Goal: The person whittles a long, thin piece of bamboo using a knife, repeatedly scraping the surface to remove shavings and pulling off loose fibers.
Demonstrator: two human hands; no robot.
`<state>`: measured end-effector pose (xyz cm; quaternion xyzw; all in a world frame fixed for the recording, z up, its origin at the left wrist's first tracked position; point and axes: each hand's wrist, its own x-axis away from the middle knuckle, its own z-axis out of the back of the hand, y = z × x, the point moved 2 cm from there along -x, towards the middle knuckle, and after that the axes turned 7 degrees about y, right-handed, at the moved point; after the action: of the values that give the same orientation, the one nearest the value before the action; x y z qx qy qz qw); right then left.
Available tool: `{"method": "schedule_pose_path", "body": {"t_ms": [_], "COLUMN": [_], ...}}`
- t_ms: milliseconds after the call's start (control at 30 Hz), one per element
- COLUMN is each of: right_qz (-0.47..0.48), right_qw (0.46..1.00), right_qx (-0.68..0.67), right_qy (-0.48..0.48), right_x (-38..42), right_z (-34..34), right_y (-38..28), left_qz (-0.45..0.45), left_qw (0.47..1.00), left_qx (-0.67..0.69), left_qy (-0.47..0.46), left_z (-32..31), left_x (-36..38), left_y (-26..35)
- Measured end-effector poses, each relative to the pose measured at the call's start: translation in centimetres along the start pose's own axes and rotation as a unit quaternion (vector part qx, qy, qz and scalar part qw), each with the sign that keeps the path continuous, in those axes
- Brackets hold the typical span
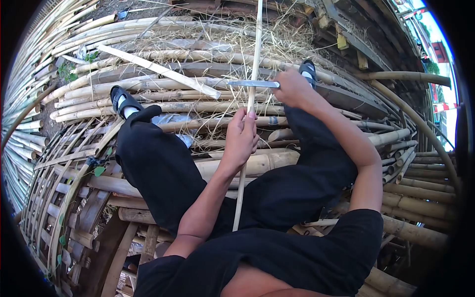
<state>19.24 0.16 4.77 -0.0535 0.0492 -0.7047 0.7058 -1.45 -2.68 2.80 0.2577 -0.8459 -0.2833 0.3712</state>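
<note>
A long, thin bamboo strip [257,44] runs from the top of the view down towards my lap. My left hand [241,135] is closed around it, with the thumb lying along its upper side. My right hand [294,88] grips a knife, whose handle is hidden in the fist. The knife blade [253,84] points left and lies across the strip, a little beyond my left hand. A wider split bamboo piece [161,71] rests on the poles to the left of the blade.
Bamboo poles [133,88] lie under and around my legs, with pale shavings [217,42] scattered over them. A woven bamboo frame [57,198] stands at the left. Stacked timber [354,37] is at the upper right, and a curved pole [429,129] arches at the right.
</note>
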Motion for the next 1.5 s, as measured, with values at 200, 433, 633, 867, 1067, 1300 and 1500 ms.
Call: {"method": "schedule_pose_path", "body": {"t_ms": [200,433,633,867,1067,1300,1500], "right_qz": [-0.050,-0.228,-0.268,-0.104,-0.041,-0.195,-0.015], "right_qw": [0.999,0.967,0.960,0.994,0.983,0.974,0.996], "right_qx": [0.010,0.071,0.000,-0.008,0.179,0.033,0.084], "right_qy": [-0.016,0.094,0.082,0.002,-0.007,0.106,-0.027], "right_x": [-0.6,-3.5,-1.3,-0.5,-4.3,-3.1,-3.9], "right_z": [-0.8,0.3,2.1,1.0,1.9,1.7,3.0], "right_y": [0.5,8.2,5.9,2.4,6.3,3.8,2.2], "left_qz": [0.019,0.033,0.024,0.013,0.001,-0.028,-0.043], "left_qw": [1.000,0.999,1.000,1.000,0.999,0.998,0.996], "left_qx": [0.005,-0.002,-0.015,-0.001,-0.037,-0.058,-0.082], "left_qy": [-0.012,-0.015,-0.013,-0.011,-0.005,0.005,0.005], "left_z": [-0.1,-0.1,-0.5,-0.4,-0.8,0.1,0.0], "left_x": [0.3,1.2,0.3,0.1,0.5,0.3,0.4], "left_y": [-0.4,-1.0,-1.4,-0.8,-1.6,-0.8,-1.5]}}
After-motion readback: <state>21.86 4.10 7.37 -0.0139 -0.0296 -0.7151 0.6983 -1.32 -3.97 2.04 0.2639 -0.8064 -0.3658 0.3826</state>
